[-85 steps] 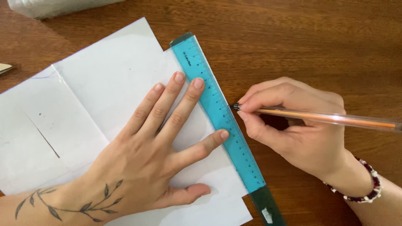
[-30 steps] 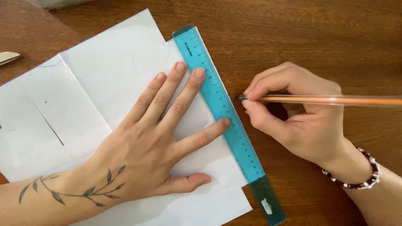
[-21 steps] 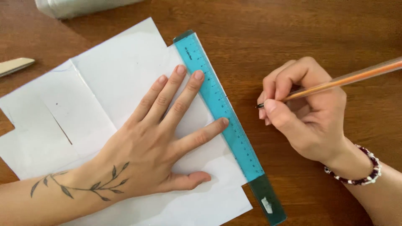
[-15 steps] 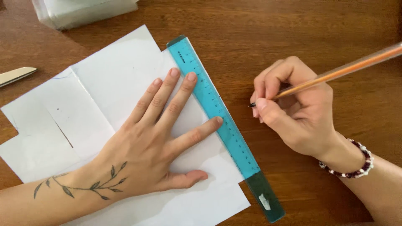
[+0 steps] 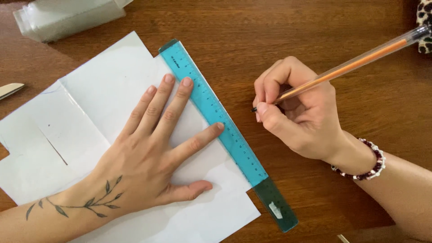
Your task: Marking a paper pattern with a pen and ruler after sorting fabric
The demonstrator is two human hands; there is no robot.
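Note:
My left hand (image 5: 155, 155) lies flat, fingers spread, on white paper sheets (image 5: 103, 90), with fingertips pressing a teal ruler (image 5: 216, 114) that runs diagonally along the paper's right edge. My right hand (image 5: 299, 114) is to the right of the ruler, over the bare wood, and grips an orange pen (image 5: 355, 63). The pen's tip points left, a short way off the ruler, and its tail points up to the right. A beaded bracelet (image 5: 366, 159) circles the right wrist.
A brown wooden table (image 5: 279, 27) carries everything. A clear plastic packet (image 5: 63, 15) lies at the top left. A pale blade-like tip (image 5: 10, 89) shows at the left edge. A leopard-patterned object (image 5: 424, 22) sits at the top right corner.
My right hand has drawn the pen away from the ruler's edge toward the right and tilted its tail upward. My left hand stays pressed on the paper and ruler.

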